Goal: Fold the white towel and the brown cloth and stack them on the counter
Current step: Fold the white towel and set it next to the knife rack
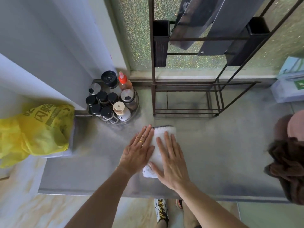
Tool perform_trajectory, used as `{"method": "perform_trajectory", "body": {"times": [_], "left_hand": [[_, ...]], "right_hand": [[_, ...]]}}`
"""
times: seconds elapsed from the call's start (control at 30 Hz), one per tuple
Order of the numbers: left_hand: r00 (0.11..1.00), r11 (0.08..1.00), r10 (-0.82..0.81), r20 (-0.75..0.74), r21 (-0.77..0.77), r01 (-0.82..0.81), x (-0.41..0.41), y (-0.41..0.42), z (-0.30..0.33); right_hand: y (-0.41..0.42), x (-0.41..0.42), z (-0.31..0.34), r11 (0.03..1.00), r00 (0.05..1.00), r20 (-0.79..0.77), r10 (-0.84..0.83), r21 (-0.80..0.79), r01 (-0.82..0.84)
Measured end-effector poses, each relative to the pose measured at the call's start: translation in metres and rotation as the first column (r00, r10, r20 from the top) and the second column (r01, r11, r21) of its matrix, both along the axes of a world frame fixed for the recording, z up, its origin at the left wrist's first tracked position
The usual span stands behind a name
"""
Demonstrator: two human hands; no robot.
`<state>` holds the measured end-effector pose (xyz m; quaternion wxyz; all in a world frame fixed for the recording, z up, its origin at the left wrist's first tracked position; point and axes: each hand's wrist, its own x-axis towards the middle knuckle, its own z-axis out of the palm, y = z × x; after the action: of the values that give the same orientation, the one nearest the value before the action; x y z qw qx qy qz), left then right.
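The white towel [162, 131] lies folded into a narrow strip on the steel counter [222, 153], near its middle. My left hand [139, 151] rests flat on the towel's left edge, fingers spread, a gold ring on one finger. My right hand [171, 159] presses flat on the towel's right half, fingers apart. Neither hand grips anything. The brown cloth [287, 163] sits crumpled at the counter's right edge, well apart from both hands.
A round tray of spice bottles [111, 102] stands at the back left. A dark metal rack [189, 96] stands behind the towel. A yellow plastic bag [36, 130] lies at the left. A pink object [294, 125] sits above the brown cloth.
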<state>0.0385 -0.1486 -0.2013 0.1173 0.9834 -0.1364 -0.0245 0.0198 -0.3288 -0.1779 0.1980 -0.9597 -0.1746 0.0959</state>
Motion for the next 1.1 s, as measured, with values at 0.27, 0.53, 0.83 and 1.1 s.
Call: {"method": "perform_trajectory", "body": {"times": [0.27, 0.53, 0.83, 1.1], "left_hand": [[0.999, 0.999, -0.046, -0.022, 0.008, 0.046, 0.009, 0.007, -0.024], [0.995, 0.997, -0.079, -0.067, -0.008, 0.079, 0.012, 0.009, -0.016], [0.980, 0.985, 0.053, -0.193, -0.150, -0.083, 0.010, 0.003, 0.014], [0.970, 0.983, 0.134, -0.202, -0.100, -0.156, -0.001, -0.010, 0.039]], "right_hand": [[0.005, 0.003, -0.016, 0.997, 0.998, -0.038, -0.050, -0.069, 0.047], [0.007, 0.004, -0.013, 0.996, 0.997, -0.049, -0.060, -0.066, 0.056], [-0.020, -0.023, 0.028, 0.739, 0.726, -0.291, -0.623, 0.083, 0.668], [-0.005, -0.033, 0.032, 0.689, 0.635, -0.533, -0.559, 0.128, 0.714]]}}
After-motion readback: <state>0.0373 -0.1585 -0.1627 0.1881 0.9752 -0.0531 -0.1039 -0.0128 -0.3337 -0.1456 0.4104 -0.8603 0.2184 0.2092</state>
